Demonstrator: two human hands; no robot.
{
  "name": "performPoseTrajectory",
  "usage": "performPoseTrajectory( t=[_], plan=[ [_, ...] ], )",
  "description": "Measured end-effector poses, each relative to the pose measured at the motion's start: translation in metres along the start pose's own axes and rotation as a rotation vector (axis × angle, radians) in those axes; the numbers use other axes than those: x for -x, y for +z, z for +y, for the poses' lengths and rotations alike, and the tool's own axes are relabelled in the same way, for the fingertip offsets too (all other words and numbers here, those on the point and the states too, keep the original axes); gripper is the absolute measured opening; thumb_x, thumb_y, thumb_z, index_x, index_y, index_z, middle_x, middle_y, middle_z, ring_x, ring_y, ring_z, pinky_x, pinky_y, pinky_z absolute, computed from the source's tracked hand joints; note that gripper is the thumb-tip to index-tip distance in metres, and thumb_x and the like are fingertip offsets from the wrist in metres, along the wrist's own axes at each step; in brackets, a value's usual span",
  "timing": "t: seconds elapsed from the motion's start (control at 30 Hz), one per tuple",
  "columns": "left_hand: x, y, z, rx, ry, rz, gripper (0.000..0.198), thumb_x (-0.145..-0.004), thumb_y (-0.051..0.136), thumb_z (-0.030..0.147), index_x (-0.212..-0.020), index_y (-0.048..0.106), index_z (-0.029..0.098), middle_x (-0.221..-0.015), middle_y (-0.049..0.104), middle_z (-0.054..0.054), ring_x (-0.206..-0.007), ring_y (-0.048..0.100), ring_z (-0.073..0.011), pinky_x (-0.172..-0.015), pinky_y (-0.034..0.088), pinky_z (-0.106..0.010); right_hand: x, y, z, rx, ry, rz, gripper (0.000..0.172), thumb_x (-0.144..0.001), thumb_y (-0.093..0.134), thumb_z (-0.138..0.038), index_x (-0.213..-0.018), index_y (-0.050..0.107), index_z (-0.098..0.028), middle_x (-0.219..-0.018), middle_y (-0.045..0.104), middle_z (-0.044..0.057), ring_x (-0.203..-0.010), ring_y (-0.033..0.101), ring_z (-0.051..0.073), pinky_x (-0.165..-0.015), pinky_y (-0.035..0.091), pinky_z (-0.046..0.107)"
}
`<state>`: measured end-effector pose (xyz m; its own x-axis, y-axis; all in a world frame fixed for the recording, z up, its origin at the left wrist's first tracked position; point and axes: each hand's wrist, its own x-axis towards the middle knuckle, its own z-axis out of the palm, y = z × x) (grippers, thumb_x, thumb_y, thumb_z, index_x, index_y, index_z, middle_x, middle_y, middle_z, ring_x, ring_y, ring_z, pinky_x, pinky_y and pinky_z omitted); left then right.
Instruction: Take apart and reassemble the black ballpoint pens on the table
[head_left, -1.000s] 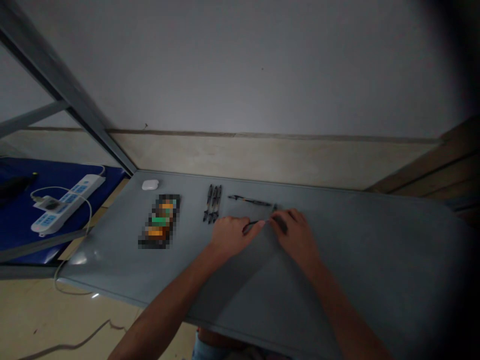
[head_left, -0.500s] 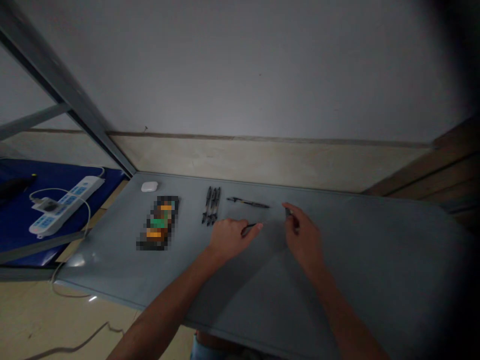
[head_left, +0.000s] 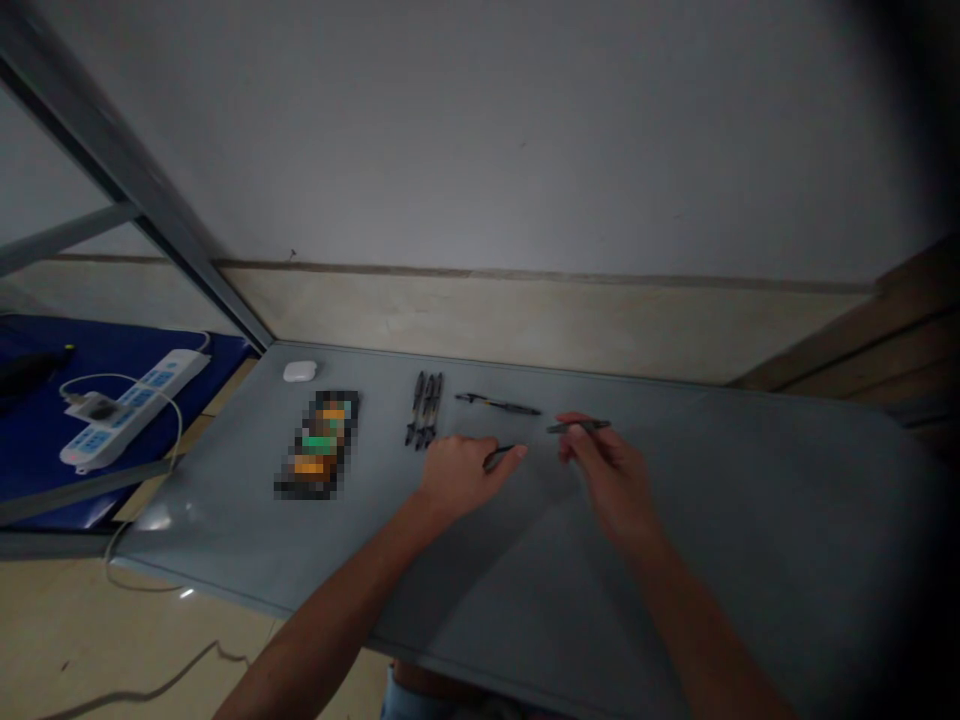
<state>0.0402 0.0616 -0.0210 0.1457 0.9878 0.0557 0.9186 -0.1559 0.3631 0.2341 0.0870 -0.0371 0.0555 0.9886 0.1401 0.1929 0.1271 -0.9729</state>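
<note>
My left hand (head_left: 466,475) is closed, pinching a short dark pen part (head_left: 501,455) between thumb and fingers; the rest of that part is hidden in the grip. To its right, my right hand (head_left: 606,475) pinches another dark pen part (head_left: 581,427), held roughly level and pointing left. Both hands are just above the table, a small gap apart. Beyond them a black pen (head_left: 499,405) lies crosswise on the table. Three more black pens (head_left: 425,410) lie side by side, just past my left knuckles.
On the grey table (head_left: 225,540) are a white earbud case (head_left: 300,371) and a pixelated, dark-edged object (head_left: 319,445). A white power strip (head_left: 135,410) with cables rests on a blue surface (head_left: 30,340) at left. A wall (head_left: 525,325) borders the table's back.
My right hand has turned, so its pen part now lies level and shows more of its length. My left hand and the pens on the table stay put.
</note>
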Motion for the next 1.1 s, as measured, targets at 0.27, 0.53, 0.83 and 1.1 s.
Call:
performPoseTrajectory(
  t=[0.27, 0.53, 0.83, 1.1],
  plan=[
    [0.002, -0.001, 0.000, 0.007, 0.009, -0.010, 0.068, -0.093, 0.024, 0.066, -0.074, 0.070, 0.020, -0.068, 0.069, -0.009, -0.066, 0.065, -0.0209, -0.060, 0.040, -0.030, 0.004, 0.004, -0.001, -0.416, 0.130, -0.197, 0.023, -0.086, 0.064, -0.045, -0.097, 0.067, -0.026, -0.091, 0.074, 0.005, -0.082, 0.072, 0.022, -0.082, 0.057, 0.043],
    [0.000, 0.003, -0.001, 0.014, -0.012, -0.045, 0.067, -0.092, 0.025, 0.067, -0.077, 0.071, 0.020, -0.072, 0.070, -0.010, -0.068, 0.065, -0.0213, -0.063, 0.042, -0.031, 0.008, 0.012, 0.001, -0.453, 0.181, -0.199, 0.025, -0.080, 0.072, -0.043, -0.096, 0.071, -0.024, -0.090, 0.076, 0.006, -0.080, 0.072, 0.021, -0.082, 0.057, 0.038],
    [0.001, 0.003, -0.001, 0.014, 0.090, -0.085, 0.057, -0.097, 0.026, 0.058, -0.088, 0.068, 0.020, -0.079, 0.071, -0.008, -0.070, 0.067, -0.0192, -0.063, 0.043, -0.027, 0.011, 0.016, 0.005, -0.451, 0.181, -0.224, 0.020, -0.083, 0.071, -0.039, -0.096, 0.072, -0.024, -0.091, 0.075, 0.005, -0.083, 0.071, 0.020, -0.082, 0.055, 0.035],
    [0.000, 0.006, -0.001, 0.086, 0.175, -0.096, 0.046, -0.101, 0.024, 0.048, -0.102, 0.061, 0.020, -0.088, 0.071, -0.006, -0.076, 0.068, -0.0188, -0.068, 0.048, -0.027, 0.010, 0.016, 0.012, -0.429, 0.167, -0.148, 0.019, -0.080, 0.072, -0.042, -0.088, 0.074, -0.025, -0.098, 0.071, 0.004, -0.080, 0.066, 0.017, -0.077, 0.054, 0.032]
  ],
)
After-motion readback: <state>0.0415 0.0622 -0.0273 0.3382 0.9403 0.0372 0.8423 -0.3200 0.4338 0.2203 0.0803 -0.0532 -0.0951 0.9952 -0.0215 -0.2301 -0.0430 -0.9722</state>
